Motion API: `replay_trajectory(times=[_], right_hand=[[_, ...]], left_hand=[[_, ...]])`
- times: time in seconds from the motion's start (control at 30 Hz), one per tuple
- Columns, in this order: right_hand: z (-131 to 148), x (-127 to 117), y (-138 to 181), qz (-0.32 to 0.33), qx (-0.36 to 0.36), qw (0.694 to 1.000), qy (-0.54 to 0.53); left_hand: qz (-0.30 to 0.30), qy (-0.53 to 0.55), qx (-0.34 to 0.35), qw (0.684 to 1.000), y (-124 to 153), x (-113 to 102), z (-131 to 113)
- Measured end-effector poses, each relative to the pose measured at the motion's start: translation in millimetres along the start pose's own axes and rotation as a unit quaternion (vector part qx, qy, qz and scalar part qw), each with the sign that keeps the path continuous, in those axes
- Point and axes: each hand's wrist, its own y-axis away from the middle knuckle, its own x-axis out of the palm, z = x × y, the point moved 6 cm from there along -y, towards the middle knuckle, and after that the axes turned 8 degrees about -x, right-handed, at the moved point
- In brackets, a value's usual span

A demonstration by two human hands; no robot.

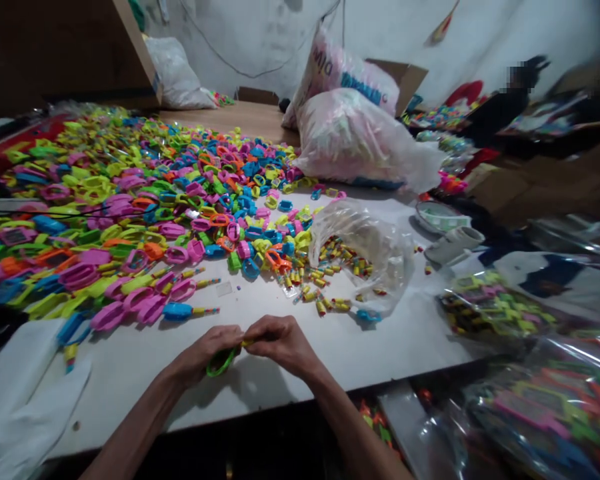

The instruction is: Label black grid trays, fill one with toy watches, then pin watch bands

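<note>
My left hand (215, 343) is closed around a green plastic ring-shaped piece (221, 363), whose loop hangs below the fingers. Pressed up against it, my right hand (277, 339) pinches a small yellow piece (248, 343) where the two hands meet. The fingertips partly hide both pieces. Just beyond my hands, small yellow-and-red cylinders (321, 307) spill from a clear plastic bag (395, 267). To the left lie pink loop pieces (150, 308) and a blue one (177, 311) with a yellow stick end.
A large heap of coloured plastic pieces (130, 187) covers the table's left and back. Stuffed plastic sacks (355, 133) stand behind. A white cup (455, 243) lies at the right, near bags of pieces (495, 300). A person (505, 100) is at the far right.
</note>
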Motion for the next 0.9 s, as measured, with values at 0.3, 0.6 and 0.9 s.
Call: replay_trajectory(times=[0.3, 0.6, 0.9], right_hand=[[-7, -2, -6, 0.017, 0.033, 0.994, 0.104], [-11, -3, -33, 0.110, 0.001, 0.960, 0.258], [8, -88, -92, -0.084, 0.083, 0.748, 0.654]], left_hand=[[-0.018, -0.152, 0.050, 0.987, 7, -3, -5], [-0.142, -0.491, 0.142, 0.848, 15, -30, -21], [-0.352, -0.674, 0.213, 0.614, -37, -35, -101]])
